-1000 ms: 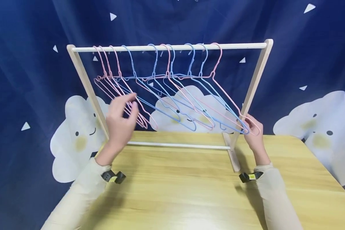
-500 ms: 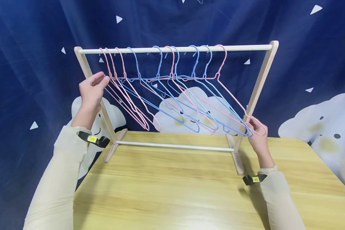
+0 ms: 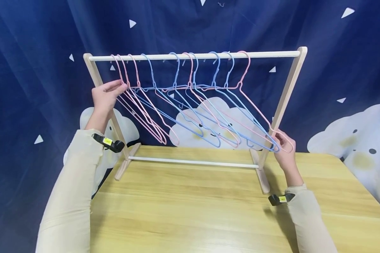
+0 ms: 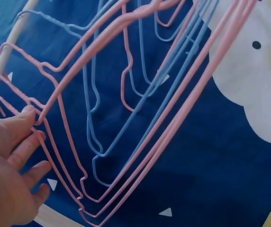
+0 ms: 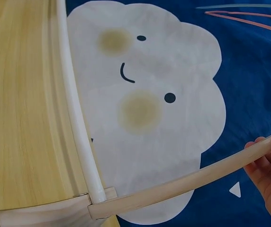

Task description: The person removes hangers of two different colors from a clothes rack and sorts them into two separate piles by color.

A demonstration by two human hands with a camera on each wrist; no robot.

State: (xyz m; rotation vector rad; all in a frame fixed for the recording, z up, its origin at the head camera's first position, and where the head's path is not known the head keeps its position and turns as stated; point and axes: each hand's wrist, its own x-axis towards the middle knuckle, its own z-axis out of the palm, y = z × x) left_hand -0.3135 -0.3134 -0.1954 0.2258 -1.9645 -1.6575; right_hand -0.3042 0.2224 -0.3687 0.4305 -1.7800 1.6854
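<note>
Several pink and blue wire hangers hang by their hooks from the white top rail (image 3: pixel 272 54) of a small clothes rack. At the left end, my left hand (image 3: pixel 105 96) pinches the outermost pink hanger (image 3: pixel 119 70) just below its hook. The left wrist view shows the thumb of my left hand (image 4: pixel 5 175) against the hanger's neck, with the other fingers spread loosely below. My right hand (image 3: pixel 286 154) grips the rack's right wooden post (image 3: pixel 285 95), behind the hanger ends. In the right wrist view, fingers wrap that post too.
The rack stands on a wooden table (image 3: pixel 190 207), joined low down by a white crossbar (image 3: pixel 193 162). Behind it hangs a dark blue curtain (image 3: pixel 190 24) with white triangles and smiling clouds. Three pink hangers bunch at the left; blue and pink ones mix further right.
My left hand has moved left and up from in front of the hangers, then in to take hold of the outermost pink hanger. My right hand stays on the post.
</note>
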